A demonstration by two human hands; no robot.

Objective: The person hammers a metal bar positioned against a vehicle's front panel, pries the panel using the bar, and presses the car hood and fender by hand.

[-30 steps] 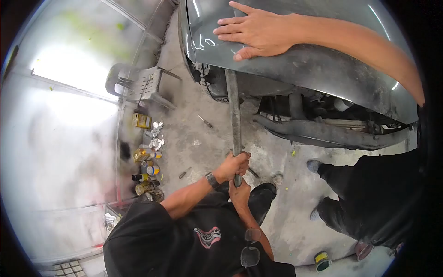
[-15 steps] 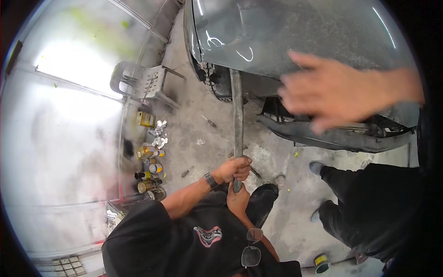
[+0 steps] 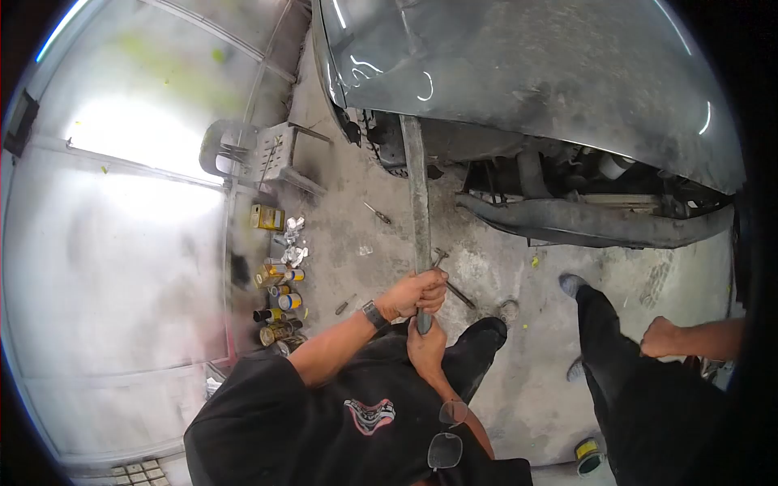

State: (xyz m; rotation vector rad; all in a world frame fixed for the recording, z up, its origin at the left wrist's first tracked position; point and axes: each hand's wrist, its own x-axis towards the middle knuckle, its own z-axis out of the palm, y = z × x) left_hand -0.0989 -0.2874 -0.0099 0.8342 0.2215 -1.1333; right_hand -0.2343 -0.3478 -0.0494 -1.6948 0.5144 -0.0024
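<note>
A long, flat grey bar runs away from me, its far end passing under the front edge of the car's dark hood. My left hand, with a watch on the wrist, is wrapped round the near part of the bar. Just below it, my right hand grips the bar's near end from underneath. A hammer lies on the floor to the right of my hands.
A co-worker's closed hand is at the right. The car's loose-looking bumper hangs ahead. Paint cans and a chair stand by the left wall. Two screwdriver-like tools, one a screwdriver, lie on the floor.
The co-worker's hand has dropped from over the hood to their side and closed. My view has shifted slightly; both my hands stay on the bar.
</note>
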